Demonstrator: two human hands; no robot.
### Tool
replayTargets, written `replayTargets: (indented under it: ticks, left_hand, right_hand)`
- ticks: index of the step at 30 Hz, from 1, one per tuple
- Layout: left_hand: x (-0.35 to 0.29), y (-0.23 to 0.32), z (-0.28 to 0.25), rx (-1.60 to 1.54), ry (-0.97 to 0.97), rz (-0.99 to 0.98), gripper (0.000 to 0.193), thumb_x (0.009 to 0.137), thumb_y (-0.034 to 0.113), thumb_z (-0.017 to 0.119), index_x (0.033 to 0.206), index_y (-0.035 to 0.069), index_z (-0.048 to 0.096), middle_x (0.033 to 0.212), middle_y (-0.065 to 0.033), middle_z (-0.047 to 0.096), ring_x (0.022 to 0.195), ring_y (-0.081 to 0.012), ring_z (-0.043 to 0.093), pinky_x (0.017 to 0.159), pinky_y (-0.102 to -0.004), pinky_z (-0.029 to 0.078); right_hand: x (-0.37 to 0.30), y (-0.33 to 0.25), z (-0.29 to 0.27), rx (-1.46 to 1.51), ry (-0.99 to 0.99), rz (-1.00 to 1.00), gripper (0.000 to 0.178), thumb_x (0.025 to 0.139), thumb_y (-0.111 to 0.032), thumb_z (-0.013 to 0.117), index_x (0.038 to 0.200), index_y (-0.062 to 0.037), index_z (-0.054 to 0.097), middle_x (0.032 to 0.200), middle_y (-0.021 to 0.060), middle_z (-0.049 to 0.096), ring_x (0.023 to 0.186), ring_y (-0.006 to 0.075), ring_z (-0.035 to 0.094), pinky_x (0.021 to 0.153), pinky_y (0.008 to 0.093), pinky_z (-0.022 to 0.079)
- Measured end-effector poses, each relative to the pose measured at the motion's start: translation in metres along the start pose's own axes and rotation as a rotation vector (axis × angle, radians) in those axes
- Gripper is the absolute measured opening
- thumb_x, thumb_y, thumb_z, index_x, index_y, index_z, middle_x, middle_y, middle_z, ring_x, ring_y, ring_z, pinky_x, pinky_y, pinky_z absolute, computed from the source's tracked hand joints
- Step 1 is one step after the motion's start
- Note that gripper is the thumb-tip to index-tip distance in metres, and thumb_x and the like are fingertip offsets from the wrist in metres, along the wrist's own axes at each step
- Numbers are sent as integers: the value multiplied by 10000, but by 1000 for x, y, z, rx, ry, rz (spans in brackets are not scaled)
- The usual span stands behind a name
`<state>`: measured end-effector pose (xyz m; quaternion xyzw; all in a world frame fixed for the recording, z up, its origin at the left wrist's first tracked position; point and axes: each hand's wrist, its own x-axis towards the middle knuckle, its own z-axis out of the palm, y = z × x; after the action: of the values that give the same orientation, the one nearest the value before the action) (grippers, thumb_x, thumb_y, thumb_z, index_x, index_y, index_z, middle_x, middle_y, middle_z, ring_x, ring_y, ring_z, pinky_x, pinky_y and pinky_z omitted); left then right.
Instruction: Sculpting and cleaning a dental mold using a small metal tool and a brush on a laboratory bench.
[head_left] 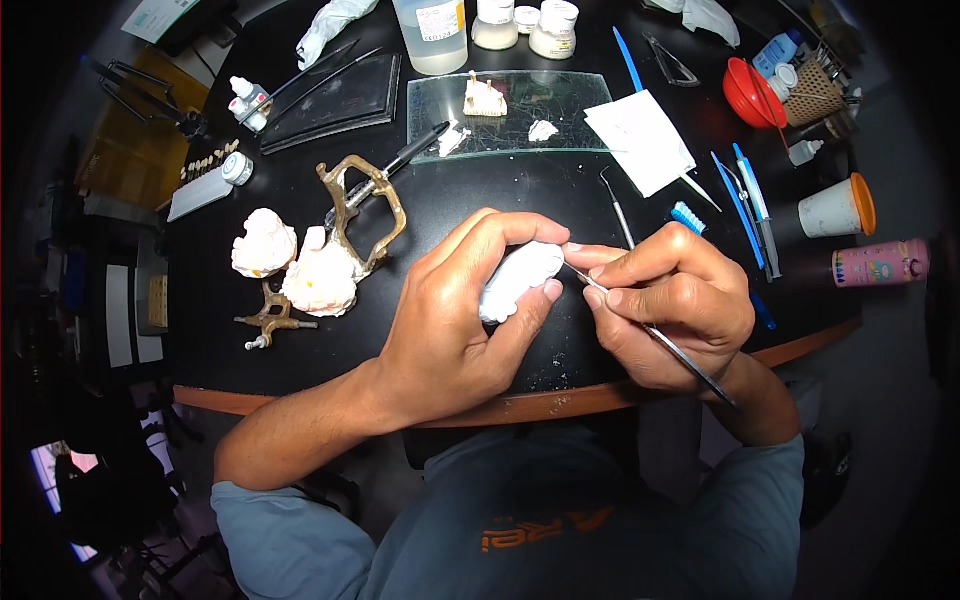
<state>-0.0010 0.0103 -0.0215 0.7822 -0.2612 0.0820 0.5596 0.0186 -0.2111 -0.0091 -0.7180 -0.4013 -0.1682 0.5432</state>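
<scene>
My left hand is wrapped round a white, rounded lump that looks like plaster or putty, with the thumb pressing its near side. In my right hand a thin metal dental instrument is pinched like a pen. Its tip comes close to the right side of the lump; I cannot tell whether they touch. Left of my hands lie pinkish-white plaster dental casts beside a brass-coloured articulator frame. White crumbs are scattered on the black table below the lump.
A glass slab at the back carries a small dental model. Jars and a clear tub stand behind it. To the right are white paper, a blue toothbrush, a red bowl and a white-orange cup.
</scene>
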Motion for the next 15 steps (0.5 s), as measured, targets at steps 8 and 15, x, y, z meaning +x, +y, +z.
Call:
replayTargets:
  ticks: [8, 15]
  left_hand:
    - [-1, 0, -1, 1, -14, -12, 311, 969, 26, 730, 1259, -26, 633, 1025, -90, 663, 886, -127, 641, 774, -273, 511]
    - [-1, 1, -1, -26, -25, -39, 313, 973, 22, 726, 1266, -27, 628, 1022, -79, 662, 874, -114, 634, 765, -265, 510]
  right_hand:
    - [0, 0, -2, 27, -22, 7, 138, 779, 132, 776, 762, 29, 685, 844, 161, 712, 860, 281, 804, 818, 350, 684]
    - [0, 1, 0, 19, 23, 7, 142, 792, 109, 804, 778, 24, 690, 855, 152, 709, 880, 274, 804, 801, 339, 675]
